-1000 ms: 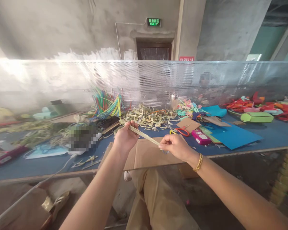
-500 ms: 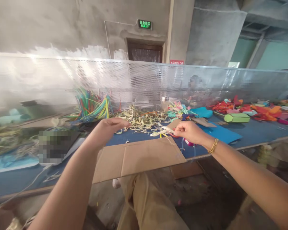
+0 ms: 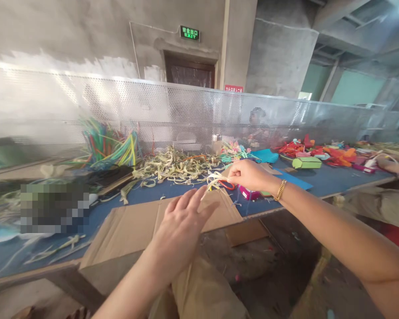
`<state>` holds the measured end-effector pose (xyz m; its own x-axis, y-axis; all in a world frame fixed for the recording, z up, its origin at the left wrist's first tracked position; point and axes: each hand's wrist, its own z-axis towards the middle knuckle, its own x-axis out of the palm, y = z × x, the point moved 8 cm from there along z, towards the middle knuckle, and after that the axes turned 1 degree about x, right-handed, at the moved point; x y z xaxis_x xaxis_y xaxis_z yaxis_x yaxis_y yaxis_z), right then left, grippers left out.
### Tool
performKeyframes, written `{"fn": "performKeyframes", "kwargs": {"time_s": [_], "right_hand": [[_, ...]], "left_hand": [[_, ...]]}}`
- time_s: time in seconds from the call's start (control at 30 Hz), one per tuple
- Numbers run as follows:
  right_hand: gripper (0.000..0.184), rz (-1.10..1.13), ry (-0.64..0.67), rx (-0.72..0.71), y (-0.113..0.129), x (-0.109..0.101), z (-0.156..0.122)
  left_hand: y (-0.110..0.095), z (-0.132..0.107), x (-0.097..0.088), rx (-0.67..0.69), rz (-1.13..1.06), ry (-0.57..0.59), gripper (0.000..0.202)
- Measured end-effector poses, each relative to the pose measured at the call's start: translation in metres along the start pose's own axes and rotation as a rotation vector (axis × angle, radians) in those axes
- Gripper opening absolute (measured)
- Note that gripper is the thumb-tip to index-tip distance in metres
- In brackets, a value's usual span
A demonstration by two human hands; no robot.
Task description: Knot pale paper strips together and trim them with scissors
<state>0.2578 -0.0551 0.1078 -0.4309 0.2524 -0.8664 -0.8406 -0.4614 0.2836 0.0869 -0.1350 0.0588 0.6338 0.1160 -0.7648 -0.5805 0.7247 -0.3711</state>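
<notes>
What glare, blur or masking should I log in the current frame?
Head view: glare washes out the left of the perforated screen; head view, left edge: the green object is smeared, and a pixelated block hides detail; head view, centre: the pale strips at the right hand look soft.

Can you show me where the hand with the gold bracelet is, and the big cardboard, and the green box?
Right hand point(image 3: 249, 175): head view, on the back of the hand.
Cardboard point(image 3: 136, 226): head view, on its flat left part.
Green box point(image 3: 307, 164): head view, on its near side.
</notes>
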Motion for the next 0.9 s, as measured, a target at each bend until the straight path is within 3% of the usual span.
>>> {"fn": "performKeyframes", "kwargs": {"time_s": [0.1,0.17,0.2,0.33,0.43,0.6,0.73,0.9], "right_hand": [[0.020,-0.023,0.007,-0.021,0.007,-0.002,-0.001],[0.017,-0.049,0.009,-0.024,0.011,-0.003,-0.003],[0.016,-0.065,0.009,-0.035,0.015,-0.002,-0.005],[0.016,-0.133,0.047,-0.131,0.047,0.011,-0.024],[0.014,-0.140,0.117,-0.207,0.077,0.031,-0.041],[0.017,-0.059,0.199,-0.356,0.111,0.053,-0.048],[0.018,-0.012,0.228,-0.371,0.118,0.053,-0.034],[0.015,-0.002,0.233,-0.351,0.122,0.052,-0.010]], "left_hand": [[0.013,-0.013,0.001,-0.067,-0.090,0.174,0.001],[0.012,-0.023,0.000,-0.063,-0.098,0.194,0.006],[0.008,-0.026,-0.005,-0.038,-0.062,0.139,0.003],[-0.017,-0.029,-0.025,0.080,0.094,-0.162,0.046],[-0.022,-0.026,-0.022,0.093,0.043,-0.230,0.049],[0.001,-0.028,-0.004,-0.048,-0.158,-0.203,0.048],[0.021,-0.033,-0.005,-0.203,-0.219,-0.180,0.017],[0.047,-0.032,-0.011,-0.269,-0.285,-0.138,0.020]]}}
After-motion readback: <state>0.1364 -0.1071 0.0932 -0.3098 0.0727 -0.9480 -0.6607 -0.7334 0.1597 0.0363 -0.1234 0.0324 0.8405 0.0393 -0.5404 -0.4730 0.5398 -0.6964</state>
